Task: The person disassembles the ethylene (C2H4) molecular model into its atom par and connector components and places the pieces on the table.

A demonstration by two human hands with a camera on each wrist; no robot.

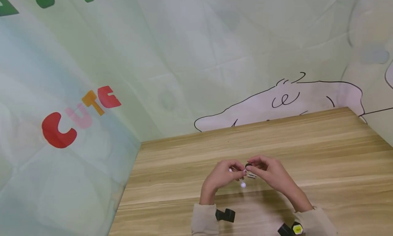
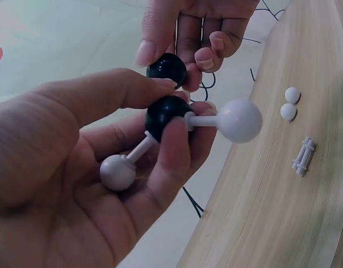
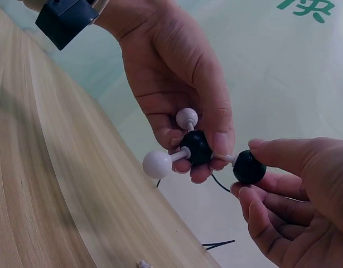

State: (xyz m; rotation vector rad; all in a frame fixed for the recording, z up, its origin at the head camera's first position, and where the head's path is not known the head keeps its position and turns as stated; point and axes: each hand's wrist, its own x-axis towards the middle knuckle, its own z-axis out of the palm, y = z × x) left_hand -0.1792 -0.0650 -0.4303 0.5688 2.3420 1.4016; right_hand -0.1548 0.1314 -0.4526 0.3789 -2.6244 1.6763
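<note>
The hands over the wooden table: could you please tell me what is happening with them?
A person's left hand pinches a black ball that has two white balls joined to it by white sticks. The right hand holds a second black ball, and a short stick runs between both black balls; whether it is fully pushed in, I cannot tell. On the wooden table lie two loose white balls and some spare sticks.

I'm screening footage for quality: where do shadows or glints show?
Head: soft shadows on the wooden table, towards its near side; left wrist: small bright glints on the upper black ball; right wrist: a blurry-edged darker patch on the table at the left.
</note>
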